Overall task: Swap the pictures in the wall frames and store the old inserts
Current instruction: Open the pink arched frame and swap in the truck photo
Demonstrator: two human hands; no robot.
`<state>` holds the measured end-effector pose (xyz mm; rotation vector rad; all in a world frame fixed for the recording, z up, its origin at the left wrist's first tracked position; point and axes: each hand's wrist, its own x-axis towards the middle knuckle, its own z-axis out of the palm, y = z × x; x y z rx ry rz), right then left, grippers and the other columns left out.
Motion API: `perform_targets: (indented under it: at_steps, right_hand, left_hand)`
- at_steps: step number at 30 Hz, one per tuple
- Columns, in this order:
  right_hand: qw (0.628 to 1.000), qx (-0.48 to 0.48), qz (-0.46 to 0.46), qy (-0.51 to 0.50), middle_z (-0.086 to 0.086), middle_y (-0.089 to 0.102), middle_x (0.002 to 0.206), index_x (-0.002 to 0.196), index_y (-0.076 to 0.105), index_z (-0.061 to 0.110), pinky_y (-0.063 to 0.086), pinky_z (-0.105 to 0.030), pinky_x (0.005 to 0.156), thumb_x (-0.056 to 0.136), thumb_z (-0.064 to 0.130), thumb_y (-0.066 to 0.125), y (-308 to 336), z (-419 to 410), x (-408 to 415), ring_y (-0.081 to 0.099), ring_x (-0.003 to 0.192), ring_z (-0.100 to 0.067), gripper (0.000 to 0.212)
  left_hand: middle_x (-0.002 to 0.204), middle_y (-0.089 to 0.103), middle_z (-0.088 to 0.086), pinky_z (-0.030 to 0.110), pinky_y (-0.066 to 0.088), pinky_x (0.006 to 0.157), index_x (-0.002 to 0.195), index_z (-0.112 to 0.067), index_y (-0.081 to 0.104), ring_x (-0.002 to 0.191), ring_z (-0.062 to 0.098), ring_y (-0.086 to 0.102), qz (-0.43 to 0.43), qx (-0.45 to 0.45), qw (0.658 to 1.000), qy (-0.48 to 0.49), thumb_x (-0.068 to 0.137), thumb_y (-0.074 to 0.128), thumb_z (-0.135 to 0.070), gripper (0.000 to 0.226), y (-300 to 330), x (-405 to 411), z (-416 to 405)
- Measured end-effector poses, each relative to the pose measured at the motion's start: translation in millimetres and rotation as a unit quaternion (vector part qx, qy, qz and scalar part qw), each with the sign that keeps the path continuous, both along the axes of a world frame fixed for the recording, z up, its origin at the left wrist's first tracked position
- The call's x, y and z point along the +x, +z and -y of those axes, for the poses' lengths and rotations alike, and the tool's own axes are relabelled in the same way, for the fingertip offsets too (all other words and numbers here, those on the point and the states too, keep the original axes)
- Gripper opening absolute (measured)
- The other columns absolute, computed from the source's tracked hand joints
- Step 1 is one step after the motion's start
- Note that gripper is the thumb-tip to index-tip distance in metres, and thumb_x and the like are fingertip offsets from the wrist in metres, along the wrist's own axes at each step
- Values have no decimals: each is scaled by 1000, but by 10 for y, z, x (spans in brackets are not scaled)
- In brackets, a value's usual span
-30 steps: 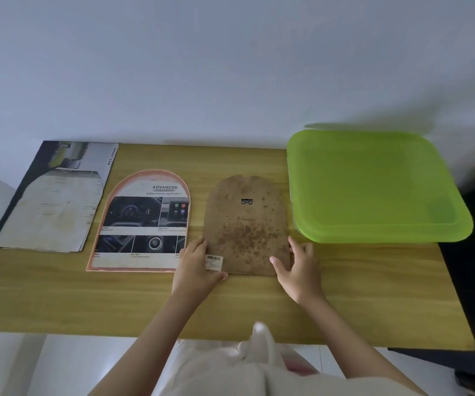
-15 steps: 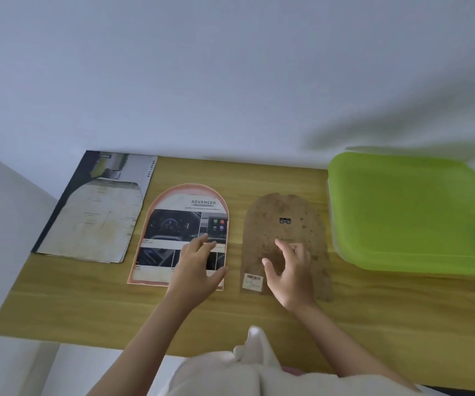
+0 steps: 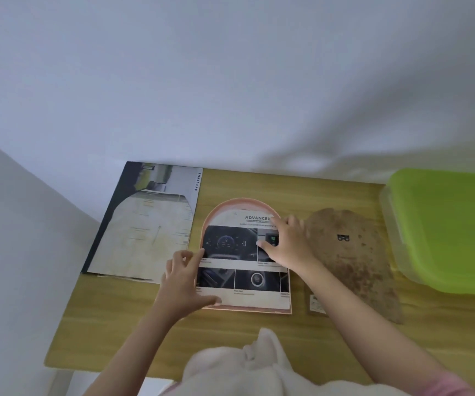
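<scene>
On the wooden table, my left hand and right hand rest with spread fingers on the arched frame, between the brochure and brown backing board, near the green-lidded container.

green lid cut off right | backing board label part-hidden by forearm

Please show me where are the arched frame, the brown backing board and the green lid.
arched frame (image 3: 242, 205): head view, pink top rim of the arch.
brown backing board (image 3: 353, 261): head view, stained middle of the board.
green lid (image 3: 444, 224): head view, flat top surface.
</scene>
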<state>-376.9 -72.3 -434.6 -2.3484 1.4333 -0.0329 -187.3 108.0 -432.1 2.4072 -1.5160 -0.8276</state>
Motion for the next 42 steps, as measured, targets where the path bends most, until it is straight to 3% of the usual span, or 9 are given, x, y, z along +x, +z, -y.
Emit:
perform_targets:
  at_steps: [3, 11, 17, 22, 27, 33, 35, 38, 42]
  right_hand:
    - [999, 26, -24, -10, -2, 42, 115, 139, 31, 36, 33, -37, 95, 74, 63, 62, 10, 51, 81, 36, 112, -24, 76]
    - [994, 86, -63, -39, -3, 40, 127, 139, 35, 30, 32, -40, 98, 63, 63, 72, 88, 166, 178, 33, 120, -26, 91]
    - [996, 63, -29, -52, 3, 41, 119, 119, 44, 27, 33, -35, 89, 55, 55, 81, 107, 187, 219, 36, 114, -20, 80]
    - [991, 79, 89, -56, 9, 52, 107, 107, 45, 30, 46, -35, 85, 67, 38, 79, 112, 127, 166, 51, 97, -14, 53]
    - [968, 122, 210, -68, 3, 63, 106, 113, 48, 26, 58, -27, 57, 88, 9, 60, 249, 53, 140, 64, 81, -12, 32]
    - [915, 168, 337, -142, -1, 69, 99, 108, 56, 24, 59, -44, 67, 85, 2, 63, 365, 42, 102, 68, 89, -19, 32]
    - [906, 170, 359, -144, -2, 70, 96, 110, 57, 22, 59, -40, 67, 85, 0, 63, 427, 30, 67, 68, 87, -17, 34]
    - [896, 171, 384, -148, -2, 70, 94, 112, 57, 22, 53, -20, 57, 86, 0, 63, 510, 3, -17, 68, 77, -7, 35]
    - [886, 164, 404, -156, 0, 69, 88, 110, 58, 25, 49, -16, 55, 85, -2, 63, 552, -16, -191, 67, 69, 0, 37]
  left_hand:
    - [134, 22, -2, 40, 33, 106, 147, -31, 13, 123, 18, 26, 19, 0, 999, -33, 54, 72, -67, 116, -56, 76, -2]
    - [135, 22, -4, 38, 31, 105, 146, -33, 16, 124, 17, 25, 23, -14, 999, -33, 55, 71, -67, 112, -100, 99, -8]
    - [135, 23, -3, 39, 32, 105, 146, -33, 18, 124, 18, 26, 11, -22, 999, -26, 54, 72, -68, 112, -113, 115, -25]
    - [137, 24, -2, 41, 32, 105, 146, -32, 19, 126, 19, 25, 3, -24, 999, -22, 55, 72, -67, 111, -99, 104, -20]
    - [139, 18, -1, 42, 30, 108, 146, -32, 15, 129, 19, 22, 3, -9, 1000, -27, 55, 71, -68, 113, -54, 110, -8]
    - [143, 14, -1, 46, 34, 106, 144, -32, 17, 130, 23, 26, -25, -25, 999, -11, 58, 69, -66, 107, 58, 97, 1]
    - [138, 24, 0, 44, 39, 104, 144, -29, 21, 126, 21, 31, -43, -47, 998, 0, 64, 68, -62, 98, 116, 95, 6]
    - [124, 45, -1, 35, 48, 92, 142, -25, 28, 110, 17, 47, -105, -93, 990, 22, 70, 71, -47, 87, 230, 74, 13]
    - [110, 52, -5, 21, 48, 82, 140, -19, 36, 95, 12, 54, -160, -143, 976, 33, 75, 74, -20, 76, 373, -80, 8]
